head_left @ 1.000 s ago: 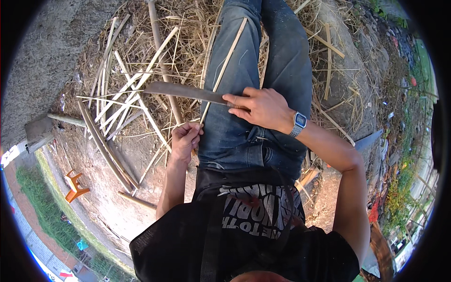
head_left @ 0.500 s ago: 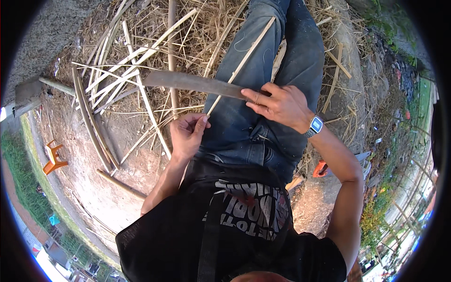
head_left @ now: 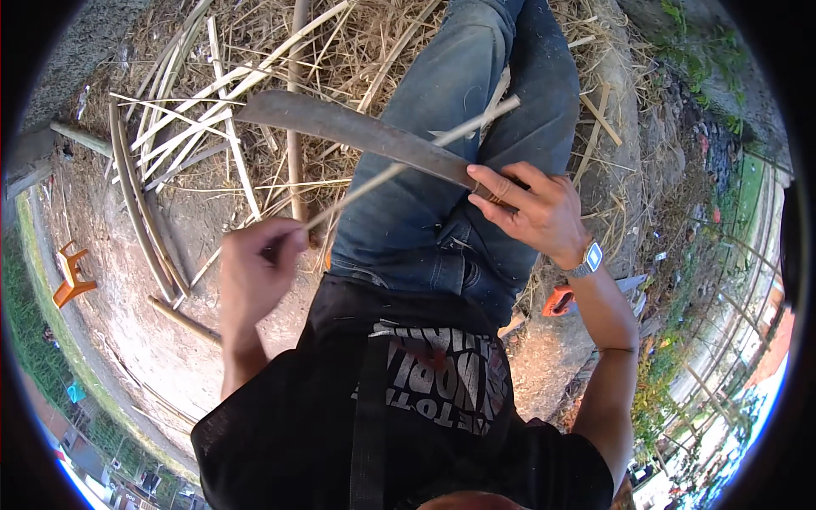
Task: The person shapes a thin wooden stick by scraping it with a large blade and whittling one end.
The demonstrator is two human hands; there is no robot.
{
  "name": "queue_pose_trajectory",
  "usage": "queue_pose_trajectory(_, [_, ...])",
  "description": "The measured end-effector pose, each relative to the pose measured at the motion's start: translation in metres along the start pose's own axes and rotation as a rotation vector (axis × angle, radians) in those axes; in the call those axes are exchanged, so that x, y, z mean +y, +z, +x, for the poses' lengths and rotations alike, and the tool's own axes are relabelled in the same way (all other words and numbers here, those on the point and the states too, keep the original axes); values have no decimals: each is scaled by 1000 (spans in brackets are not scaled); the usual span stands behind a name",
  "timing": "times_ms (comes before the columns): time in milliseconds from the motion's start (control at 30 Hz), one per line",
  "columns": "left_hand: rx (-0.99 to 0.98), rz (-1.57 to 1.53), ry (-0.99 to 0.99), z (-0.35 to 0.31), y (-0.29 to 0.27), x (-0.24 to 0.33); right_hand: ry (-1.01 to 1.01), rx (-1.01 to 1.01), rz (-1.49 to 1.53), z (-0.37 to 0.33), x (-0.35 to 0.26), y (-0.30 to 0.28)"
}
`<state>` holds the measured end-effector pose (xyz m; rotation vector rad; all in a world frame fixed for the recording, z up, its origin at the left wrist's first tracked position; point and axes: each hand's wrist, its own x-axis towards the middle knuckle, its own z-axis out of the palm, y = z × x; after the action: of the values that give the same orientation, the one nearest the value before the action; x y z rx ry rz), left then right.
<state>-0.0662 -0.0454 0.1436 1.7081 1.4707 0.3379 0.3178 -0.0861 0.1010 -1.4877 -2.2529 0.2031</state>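
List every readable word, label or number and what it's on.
Black T-shirt: pale block lettering, broken by folds; not quoted here.
Wristwatch: display too small and washed out.
Curved blade: none I can make out.
Background: too small.

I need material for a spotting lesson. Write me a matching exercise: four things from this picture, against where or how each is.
1. long curved metal blade
2. thin pale wooden strip
3. silver square-faced wristwatch
4. orange-handled saw

A. pinched in the left hand
B. partly hidden by the right forearm
C. held in the right hand
D. strapped on

Pairs: 1-C; 2-A; 3-D; 4-B.
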Motion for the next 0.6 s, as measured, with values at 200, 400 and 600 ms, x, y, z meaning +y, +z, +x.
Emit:
queue_pose_trajectory(200, [192,-144,156,35,23,-11,21,12,80,1,-10,10])
queue_pose_trajectory(400, [289,-332,188,109,149,-3,111,-27,19,8,18,48])
queue_pose_trajectory(600, [301,-277,171,119,154,-7,117,-13,-144,17,64,58])
